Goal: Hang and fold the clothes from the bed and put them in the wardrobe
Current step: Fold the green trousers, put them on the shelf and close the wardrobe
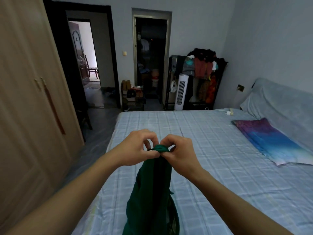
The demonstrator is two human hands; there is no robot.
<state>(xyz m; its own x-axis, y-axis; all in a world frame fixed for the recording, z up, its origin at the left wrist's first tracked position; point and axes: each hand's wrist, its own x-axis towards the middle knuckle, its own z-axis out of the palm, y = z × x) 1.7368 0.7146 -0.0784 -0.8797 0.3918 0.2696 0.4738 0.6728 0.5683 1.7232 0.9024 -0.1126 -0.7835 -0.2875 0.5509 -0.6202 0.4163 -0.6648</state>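
Garment (pixel 152 192) of dark green cloth hangs in front of the person, gathered to a narrow bunch at its top and falling in long folds out of the bottom of the view, above the near part of the bed (pixel 211 150); whether its lower end touches the sheet cannot be told. The left hand (pixel 135 150) pinches the bunched top edge from the left, thumb and curled fingers closed on the cloth. The right hand (pixel 181 153) pinches the same edge from the right, its fingers (pixel 171 141) bent over the fold, so the two hands meet almost knuckle to knuckle with the green cloth between them. Both forearms are bare and reach in from the lower corners. The bed is covered with a pale blue checked sheet that lies flat. A pillow (pixel 271 139) in purple and blue lies near the head of the bed at the right, just beside a headboard (pixel 284 99) draped in pale blue cloth. A white plug block (pixel 229 112) lies at the far edge of the mattress. The wardrobe (pixel 25 99) stands at the left, its beige doors closed, with a brown tassel (pixel 54 107) hanging from one handle. Beyond the bed, against the far wall, a dark rack (pixel 203 73) is heaped with clothes, and a white tower fan (pixel 182 92) stands just before it. A low shoe rack (pixel 133 97) stands between two open doorways.
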